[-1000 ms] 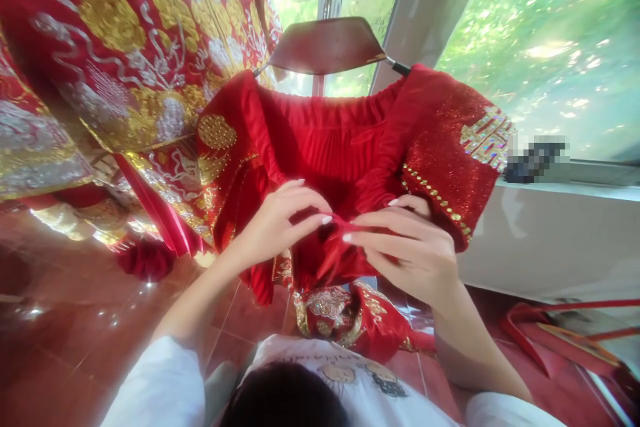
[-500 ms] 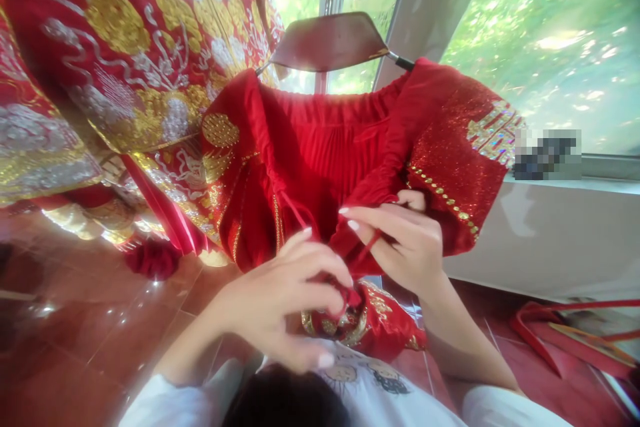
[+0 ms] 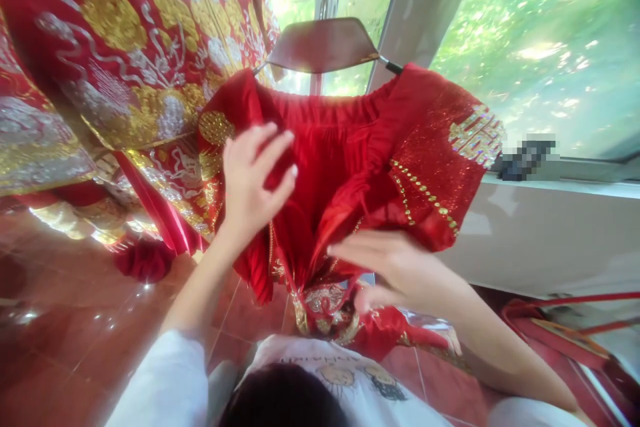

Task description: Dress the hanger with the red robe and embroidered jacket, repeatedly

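Note:
A red garment [image 3: 330, 147] with gold beading and a jewelled emblem on one sleeve hangs on a hanger [image 3: 327, 45], its front parted and its gathered lining showing. My left hand [image 3: 255, 180] is open at the left side of the neckline, fingers spread over the red cloth; whether they press on it I cannot tell. Lower down on the other side, my right hand [image 3: 395, 270] is stretched out and slightly blurred, thumb apart from the fingers, beside the right front edge. Below the hands hangs a gold-embroidered lower part [image 3: 327, 303] of red cloth.
Another red garment [image 3: 115, 20] with gold and silver embroidery hangs close on the left. Behind stand windows [image 3: 550, 33] with a sill, where a pixelated object [image 3: 529, 157] lies. A red-framed item [image 3: 570, 333] is on the tiled floor [image 3: 150, 340] at right.
My left hand has risen from the lower front up to the left neckline. My right hand has let go of the red cord and moved down, fingers straightened. The garment's front has opened lower down.

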The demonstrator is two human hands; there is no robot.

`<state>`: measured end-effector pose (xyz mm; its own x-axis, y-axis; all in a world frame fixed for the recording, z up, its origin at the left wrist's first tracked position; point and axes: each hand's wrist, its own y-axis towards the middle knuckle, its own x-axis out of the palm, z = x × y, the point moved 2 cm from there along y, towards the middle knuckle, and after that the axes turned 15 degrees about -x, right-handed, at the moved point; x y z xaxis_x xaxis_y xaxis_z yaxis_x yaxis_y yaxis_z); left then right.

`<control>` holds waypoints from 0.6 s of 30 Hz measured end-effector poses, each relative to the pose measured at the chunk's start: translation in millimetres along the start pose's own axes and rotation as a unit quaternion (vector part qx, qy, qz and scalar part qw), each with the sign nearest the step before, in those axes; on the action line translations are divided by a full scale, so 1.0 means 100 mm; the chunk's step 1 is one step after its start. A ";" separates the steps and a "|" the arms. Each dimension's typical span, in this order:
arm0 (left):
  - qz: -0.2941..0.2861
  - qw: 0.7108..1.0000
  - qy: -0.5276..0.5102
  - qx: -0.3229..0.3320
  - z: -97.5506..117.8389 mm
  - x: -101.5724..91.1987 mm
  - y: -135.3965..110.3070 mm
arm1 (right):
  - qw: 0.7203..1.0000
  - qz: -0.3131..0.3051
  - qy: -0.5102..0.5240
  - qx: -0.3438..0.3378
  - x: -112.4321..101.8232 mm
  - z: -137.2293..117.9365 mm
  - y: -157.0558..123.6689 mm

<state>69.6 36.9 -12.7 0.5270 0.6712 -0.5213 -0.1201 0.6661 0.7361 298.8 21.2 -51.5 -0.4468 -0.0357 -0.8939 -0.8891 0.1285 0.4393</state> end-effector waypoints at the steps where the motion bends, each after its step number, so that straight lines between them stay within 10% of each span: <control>1: 0.058 0.998 0.018 -0.032 -0.05 0.10 0.15 | 0.994 0.092 -0.046 0.030 -0.09 0.02 0.08; 4: 0.136 0.981 0.046 -0.134 -0.19 0.34 0.47 | 0.903 0.324 -0.216 0.181 -0.28 0.16 0.38; 9: 0.177 0.955 0.088 -0.220 -0.25 0.21 0.43 | 0.778 0.404 -0.295 0.380 -0.31 0.62 0.68; 18: 0.061 0.928 0.288 -0.229 -0.27 -1.01 0.73 | 0.826 0.224 -0.242 0.458 -1.24 0.96 0.21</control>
<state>-15.3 26.3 81.8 -0.0349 0.7256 -0.6872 -0.5635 0.5536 0.6132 345.2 123.2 60.3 -0.4214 0.5904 -0.6884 -0.0990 0.7246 0.6821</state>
